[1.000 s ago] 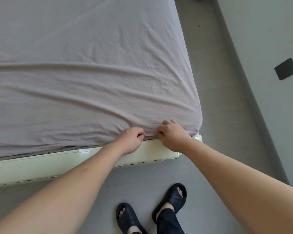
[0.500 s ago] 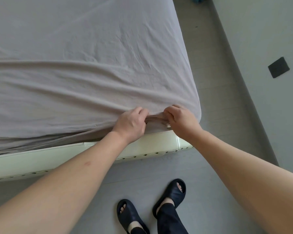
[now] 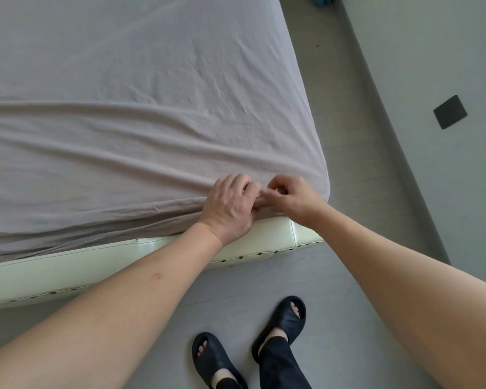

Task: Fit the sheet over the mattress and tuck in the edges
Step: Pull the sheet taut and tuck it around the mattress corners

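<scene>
Your left hand (image 3: 228, 206) and right hand (image 3: 292, 197) met at the near edge of the wrinkled grey-mauve fabric sheet (image 3: 141, 108), fingers curled and pinching a bunched fold of it just above the pale green padded leather bed frame (image 3: 68, 270). The sheet covered the mattress top, its near hem loose to the left.

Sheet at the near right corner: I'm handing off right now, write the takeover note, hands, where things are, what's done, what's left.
Left hand: curled, grip on a bunched fold of the grey sheet at the mattress's near edge.
Right hand: pinching the same fold, right beside the left.
Sheet covers the mattress top and wraps the near right corner; long creases run toward the hands.
Left to do: near edge hangs loose over the pale green bed frame to the left; tuck it in and smooth the creases.
</scene>
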Tool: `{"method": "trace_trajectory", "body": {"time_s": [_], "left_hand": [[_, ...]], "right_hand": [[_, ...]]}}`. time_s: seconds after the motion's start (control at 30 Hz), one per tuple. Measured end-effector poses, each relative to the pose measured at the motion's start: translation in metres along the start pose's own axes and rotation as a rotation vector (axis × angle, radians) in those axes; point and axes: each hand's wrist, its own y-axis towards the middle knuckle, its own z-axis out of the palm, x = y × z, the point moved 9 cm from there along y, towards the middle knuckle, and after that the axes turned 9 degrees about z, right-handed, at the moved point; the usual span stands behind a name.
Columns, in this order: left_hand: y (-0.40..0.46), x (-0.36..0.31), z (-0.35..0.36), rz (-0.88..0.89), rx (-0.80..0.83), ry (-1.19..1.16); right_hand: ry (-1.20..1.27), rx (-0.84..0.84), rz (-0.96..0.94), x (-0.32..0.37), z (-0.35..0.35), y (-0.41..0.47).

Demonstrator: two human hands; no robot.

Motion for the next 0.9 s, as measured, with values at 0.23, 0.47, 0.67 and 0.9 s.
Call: {"method": "trace_trajectory", "body": {"time_s": [0.23, 0.47, 0.67, 0.9], "left_hand": [[-0.023, 0.000, 0.051, -0.318, 0.614, -0.635], [0.000, 0.035, 0.071, -0.626, 0.504, -0.688], [-0.007, 0.017, 0.099, -0.459, 1.109, -0.511], [-0.012, 0.012, 0.117, -0.549, 1.208, -0.613]], "right_hand": [[-0.549, 0.139, -0.011, -0.033, 0.012, -0.015], [-0.156, 0.151, 0.180, -0.037, -0.006, 0.011], [-0.590, 0.496, 0.283, -0.049, 0.027, 0.036], [-0.565, 0.806, 0.367, -0.039, 0.048, 0.024]]}}
